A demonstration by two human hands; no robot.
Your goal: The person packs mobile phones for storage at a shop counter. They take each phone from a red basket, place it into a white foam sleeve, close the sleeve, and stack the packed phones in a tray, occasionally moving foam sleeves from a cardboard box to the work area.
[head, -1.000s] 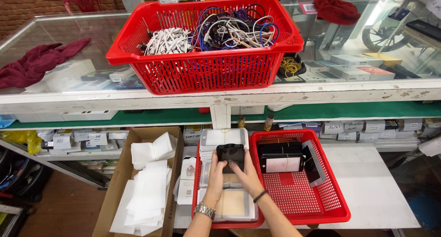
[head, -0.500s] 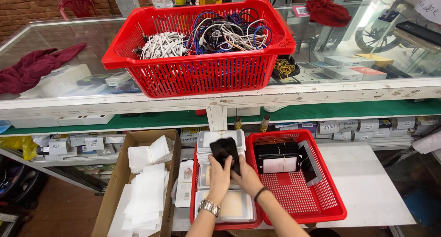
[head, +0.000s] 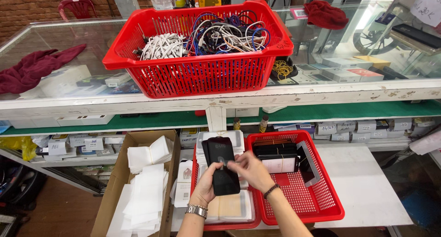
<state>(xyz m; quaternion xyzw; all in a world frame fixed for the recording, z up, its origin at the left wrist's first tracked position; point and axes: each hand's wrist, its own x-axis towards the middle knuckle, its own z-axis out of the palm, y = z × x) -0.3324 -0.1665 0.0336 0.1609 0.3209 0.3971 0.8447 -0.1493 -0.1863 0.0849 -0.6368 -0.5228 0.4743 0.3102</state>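
1. A dark red cloth [head: 36, 69] is spread on the glass counter top [head: 82, 39] at the far left, with pale boxes seen through the glass beneath it.
2. An open cardboard box [head: 120, 177] is set on the low white table [head: 363, 182] at the left; it is filled with stacks of white paper sleeves [head: 144, 191], one bundle being bound with a rubber band.
3. A large red plastic basket [head: 202, 69] is placed on the counter top near the middle; a bundle of white cables [head: 161, 46] is packed into its left part and a tangle of blue, white and orange cables [head: 229, 32] into its right part.
4. A black phone case [head: 221, 165] is held upright above a small red tray [head: 229, 218], which is filled with flat white and clear packets.
5. The case's lower half is gripped by the left hand [head: 207, 184], the fingers being curled round its edge; a metal watch is worn on that wrist.
6. The case's middle is pinched by the right hand [head: 250, 170], thumb and fingertips pressed together on its face; a dark band is worn on that wrist.
7. A second red tray [head: 321, 205] is set just beside the first on the right; dark flat items and a white packet [head: 278, 156] are stacked at its far end, and the near part of its mesh floor is left bare.
8. Another red cloth [head: 328, 14] is laid on the counter at the far right.
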